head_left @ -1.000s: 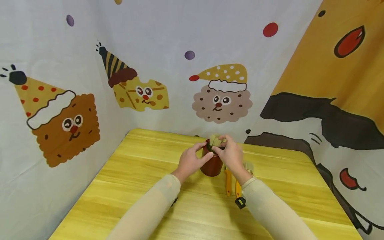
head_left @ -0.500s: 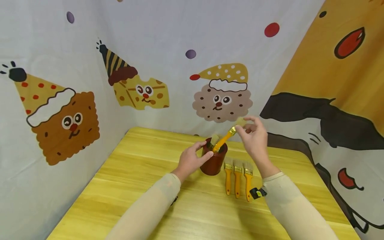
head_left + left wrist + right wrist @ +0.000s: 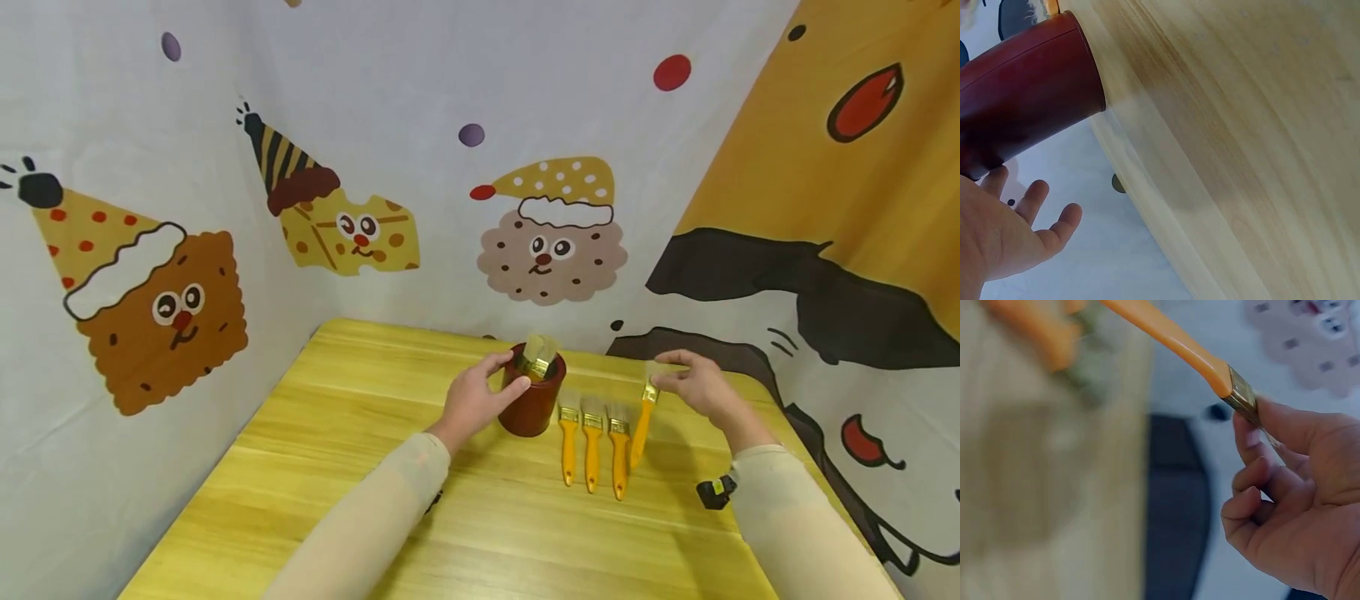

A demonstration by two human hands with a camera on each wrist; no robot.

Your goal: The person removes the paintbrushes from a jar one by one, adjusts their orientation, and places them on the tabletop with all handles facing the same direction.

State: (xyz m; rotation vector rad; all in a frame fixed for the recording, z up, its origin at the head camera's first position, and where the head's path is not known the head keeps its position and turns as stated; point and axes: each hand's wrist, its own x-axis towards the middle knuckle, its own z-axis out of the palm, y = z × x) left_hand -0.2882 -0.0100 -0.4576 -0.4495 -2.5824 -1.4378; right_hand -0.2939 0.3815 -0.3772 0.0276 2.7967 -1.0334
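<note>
A dark red cup stands upright on the table, with a paintbrush in it, bristles up. My left hand holds the cup near its rim between thumb and index finger; in the left wrist view the other fingers spread out past the cup. Bristles up and handle down, another paintbrush is pinched at its metal band by my right hand. Its orange handle hangs beside a row of three paintbrushes lying side by side to the right of the cup.
The light wooden table ends at the back against a white cloth printed with cartoon figures. Table surface stretches left of the cup and in front of the brush row. A black wrist device sits at the right sleeve.
My right hand has drawn a paintbrush up out of the cup and carried it right, lowering it beside the brushes on the table. The left hand has stayed on the cup.
</note>
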